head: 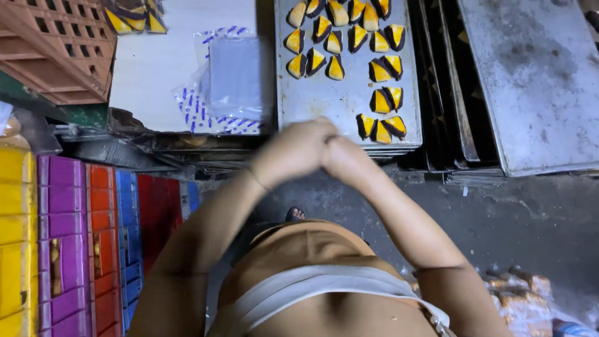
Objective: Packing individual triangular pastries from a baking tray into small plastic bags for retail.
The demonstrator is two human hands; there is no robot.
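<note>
My left hand and my right hand meet in front of my chest, pressed against each other and blurred by motion. Their fingers curl away from the camera, so I cannot tell whether anything is between them. Just beyond them lies a metal baking tray with several yellow cake wedges with dark edges; the nearest wedges sit at the tray's near right corner. A stack of clear plastic bags with blue print lies on a white board to the left of the tray.
More metal trays are stacked at the right. A brown plastic crate stands at the top left; yellow, purple, orange and blue crates line the left. Wrapped packs lie on the grey floor at the lower right.
</note>
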